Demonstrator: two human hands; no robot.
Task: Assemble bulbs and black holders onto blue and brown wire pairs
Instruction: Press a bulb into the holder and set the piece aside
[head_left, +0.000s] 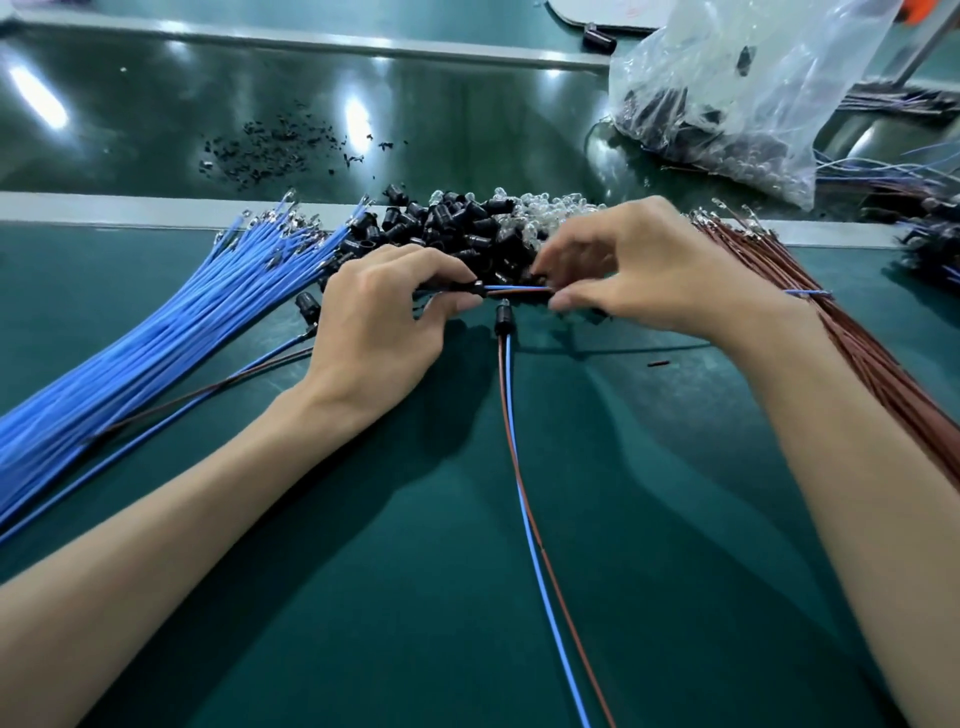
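Left hand (384, 317) pinches a black holder (470, 289) just above the desk (363, 519). Right hand (644, 270) pinches the blue and brown wire pair (519, 290) close beside it, probably for short, stiff leads to push home.

We are seeing matt green mat (363, 571), glossy belt (156, 119), smooth plastic-sheathed blue wires (156, 332), brown wires (857, 364), shiny metal tips (280, 214), glossy black holders (447, 223), clear bulbs (540, 208), crinkly plastic bag (727, 78)

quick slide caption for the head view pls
Left hand grips a black holder, right hand pinches its blue and brown wire pair over a green mat
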